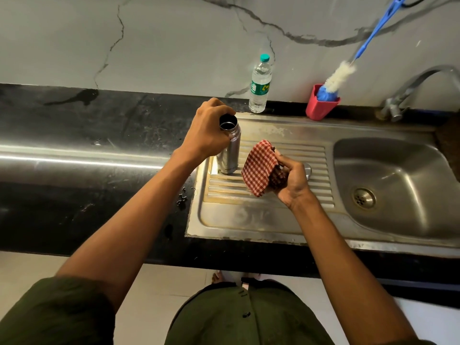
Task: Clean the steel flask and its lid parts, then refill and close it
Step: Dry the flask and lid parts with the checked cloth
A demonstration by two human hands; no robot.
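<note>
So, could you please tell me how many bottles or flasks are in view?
2: the steel flask upright on the drainboard, gripped by the left hand; a plastic bottle by the wall.

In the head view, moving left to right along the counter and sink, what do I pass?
Left hand gripping the open steel flask → checked cloth held in the right hand → red cup holding the bottle brush → sink basin → tap.

Tap (423, 80) over basin; red cup (321, 103) at wall; black counter (74, 150).
</note>
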